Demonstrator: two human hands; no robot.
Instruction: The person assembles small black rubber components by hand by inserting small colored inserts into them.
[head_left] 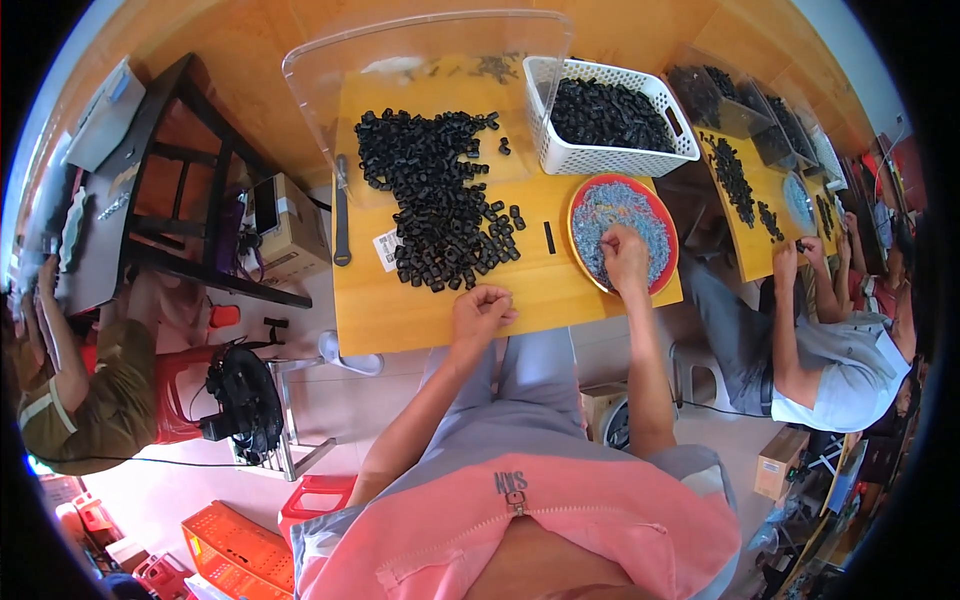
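My right hand (627, 262) is over a red-rimmed round plate (668, 281) of small grey-blue metal pieces (603, 212). Its fingers are pinched together at the pieces, and anything between them is too small to make out. At the table's front edge, my left hand (482, 314) is curled with thumb and fingertips together; what it may hold is hidden. Just beyond it spreads a large heap of short black plastic cylinders (425, 190), some lying loose at its right side. A small black strip (549, 238) rests on the table between heap and plate.
A white perforated basket (612, 160) full of black parts stands behind the plate. Behind the heap rises a clear plastic bin (430, 25). A dark strap (342, 215) lies along the left edge of the yellow table (400, 335). People work at tables on both sides.
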